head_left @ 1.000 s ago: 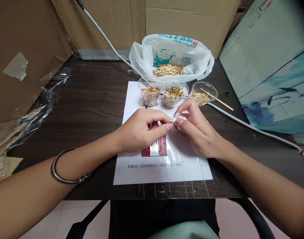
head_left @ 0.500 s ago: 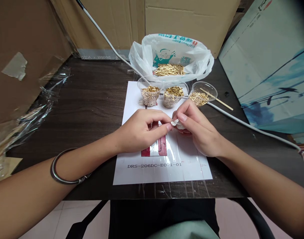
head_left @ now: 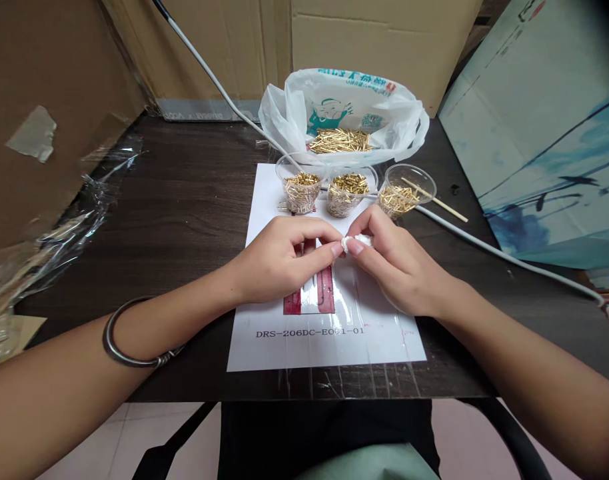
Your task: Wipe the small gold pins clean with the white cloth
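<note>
My left hand [head_left: 292,257] is closed, thumb and forefinger pinched at the left end of a small crumpled white tissue-like piece [head_left: 358,239]. From the other side my right hand [head_left: 397,260] grips the same white piece between thumb and fingers. The fingertips of both hands nearly meet above a printed white sheet [head_left: 294,347] with red blocks. Just beyond the hands stand three clear plastic cups, the left one [head_left: 301,193], the middle one [head_left: 347,193] and the tilted right one [head_left: 402,193], all holding small gold-coloured metal pins.
A white plastic bag [head_left: 404,133] with more gold pins sits behind the cups. One thin wooden stick [head_left: 447,208] leans out of the right cup. A white cable [head_left: 509,257] crosses the dark table [head_left: 184,173]. Cardboard [head_left: 384,53] stands behind; clear plastic wrap [head_left: 74,233] lies at left.
My right fingers have shifted and now cover the white piece differently, with the thumb slightly farther left. My left hand has moved up a little.
</note>
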{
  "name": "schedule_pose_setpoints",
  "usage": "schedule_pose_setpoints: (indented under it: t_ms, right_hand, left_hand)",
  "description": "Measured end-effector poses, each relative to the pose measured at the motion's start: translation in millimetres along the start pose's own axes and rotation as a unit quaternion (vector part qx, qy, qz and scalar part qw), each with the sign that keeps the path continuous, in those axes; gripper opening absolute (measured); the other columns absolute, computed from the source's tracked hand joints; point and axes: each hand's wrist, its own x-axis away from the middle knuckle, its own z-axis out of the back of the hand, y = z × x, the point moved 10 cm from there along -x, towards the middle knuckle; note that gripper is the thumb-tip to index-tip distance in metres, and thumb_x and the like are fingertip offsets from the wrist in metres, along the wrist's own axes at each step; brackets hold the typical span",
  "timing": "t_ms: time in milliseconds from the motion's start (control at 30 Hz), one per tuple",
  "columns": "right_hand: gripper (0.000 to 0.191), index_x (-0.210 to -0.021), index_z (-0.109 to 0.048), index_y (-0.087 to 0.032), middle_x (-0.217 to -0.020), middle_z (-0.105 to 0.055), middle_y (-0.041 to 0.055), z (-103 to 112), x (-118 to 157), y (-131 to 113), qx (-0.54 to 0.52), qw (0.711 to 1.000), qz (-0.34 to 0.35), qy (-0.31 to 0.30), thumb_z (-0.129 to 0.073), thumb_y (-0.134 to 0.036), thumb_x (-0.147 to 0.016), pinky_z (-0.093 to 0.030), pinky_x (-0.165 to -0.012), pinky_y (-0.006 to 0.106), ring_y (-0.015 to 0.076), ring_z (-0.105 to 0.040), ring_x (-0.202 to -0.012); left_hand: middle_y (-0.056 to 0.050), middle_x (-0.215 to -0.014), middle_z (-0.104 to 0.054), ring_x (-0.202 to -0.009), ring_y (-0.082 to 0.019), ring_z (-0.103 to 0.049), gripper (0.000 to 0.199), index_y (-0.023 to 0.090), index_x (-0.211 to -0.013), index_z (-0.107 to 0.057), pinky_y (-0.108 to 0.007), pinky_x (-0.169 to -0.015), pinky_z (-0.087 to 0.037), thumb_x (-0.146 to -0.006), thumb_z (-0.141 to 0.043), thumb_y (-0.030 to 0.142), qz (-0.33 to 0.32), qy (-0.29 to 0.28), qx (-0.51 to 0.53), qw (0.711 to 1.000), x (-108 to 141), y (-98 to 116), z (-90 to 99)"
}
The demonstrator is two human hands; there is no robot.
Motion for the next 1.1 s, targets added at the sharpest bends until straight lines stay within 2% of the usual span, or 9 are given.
schedule_pose_setpoints:
  t_ms: [267, 333, 467, 600, 800, 967, 1100]
  right_hand:
    - [0.029, -0.075, -0.042, -0.018, -0.070, -0.044, -0.0024, -3.3, -1.0, -2.3, -0.008, 1.000, -0.005, -0.024, -0.037, -0.034, -0.097, -0.031, -0.061, 0.028, 0.0101, -0.040, -0.065]
    - [0.026, -0.075, -0.041, -0.018, -0.071, -0.044, -0.0028, -5.2, -0.9, -1.5, -0.030, 0.999, -0.015, -0.029, -0.037, -0.030, -0.097, -0.030, -0.062, 0.028, 0.0101, -0.039, -0.066]
    - [0.021, -0.076, -0.039, -0.018, -0.070, -0.043, -0.0031, -10.3, -1.5, -3.4, -0.068, 0.997, -0.016, -0.031, -0.035, -0.024, -0.096, -0.029, -0.062, 0.029, 0.0106, -0.038, -0.066]
    - [0.034, -0.069, -0.032, -0.019, -0.067, -0.037, -0.0029, -10.1, -2.9, -2.0, -0.082, 0.996, -0.031, -0.007, -0.032, -0.035, -0.098, -0.027, -0.060, 0.030, 0.0108, -0.035, -0.063]
    - [0.021, -0.078, -0.039, -0.019, -0.075, -0.045, -0.0017, -8.7, -1.2, 0.6, -0.068, 0.997, -0.042, -0.015, -0.036, -0.028, -0.097, -0.030, -0.063, 0.030, 0.0123, -0.041, -0.069]
    - [0.017, -0.092, -0.041, -0.021, -0.086, -0.048, 0.0011, -4.2, 0.3, 1.4, -0.029, 0.999, -0.025, -0.010, -0.037, -0.037, -0.097, -0.034, -0.066, 0.031, 0.0141, -0.044, -0.075]
    - [0.020, -0.088, -0.040, -0.021, -0.076, -0.047, -0.0004, -2.3, 0.4, -2.4, -0.012, 1.000, -0.011, 0.009, -0.039, -0.039, -0.096, -0.033, -0.061, 0.030, 0.0127, -0.042, -0.067]
  left_hand:
    - [0.000, -0.076, -0.064, -0.066, -0.009, -0.054, 0.019, 0.014, -0.084, -0.067, -0.021, -0.058, -0.041, -0.088, -0.052, 0.025, -0.007, 0.004, -0.024, 1.000, 0.1, 0.4, -0.2]
    - [0.000, -0.073, -0.062, -0.064, -0.008, -0.052, 0.018, 0.013, -0.083, -0.067, -0.021, -0.057, -0.039, -0.088, -0.053, 0.024, -0.031, 0.014, -0.052, 0.998, 0.8, 4.6, 0.7]
    - [0.001, -0.066, -0.056, -0.060, -0.008, -0.046, 0.015, 0.012, -0.080, -0.067, -0.022, -0.059, -0.038, -0.085, -0.055, 0.020, -0.119, 0.038, -0.144, 0.982, 5.4, 20.5, 1.9]
    - [0.001, -0.067, -0.055, -0.063, -0.010, -0.047, 0.015, 0.015, -0.080, -0.065, -0.024, -0.061, -0.038, -0.085, -0.052, 0.017, -0.154, 0.042, -0.190, 0.969, 8.4, 26.8, 0.4]
    - [0.000, -0.067, -0.057, -0.061, -0.010, -0.047, 0.017, 0.016, -0.082, -0.066, -0.024, -0.061, -0.038, -0.087, -0.050, 0.020, -0.116, 0.036, -0.167, 0.979, 5.5, 21.8, 1.6]
    - [-0.001, -0.075, -0.063, -0.066, -0.009, -0.052, 0.018, 0.015, -0.086, -0.067, -0.021, -0.061, -0.041, -0.088, -0.050, 0.021, -0.039, 0.018, -0.068, 0.997, 2.5, 9.4, 1.1]
    - [-0.002, -0.081, -0.066, -0.071, -0.011, -0.057, 0.020, 0.014, -0.089, -0.066, -0.021, -0.062, -0.043, -0.089, -0.050, 0.025, 0.004, 0.015, -0.004, 1.000, 1.8, 1.0, 2.1]
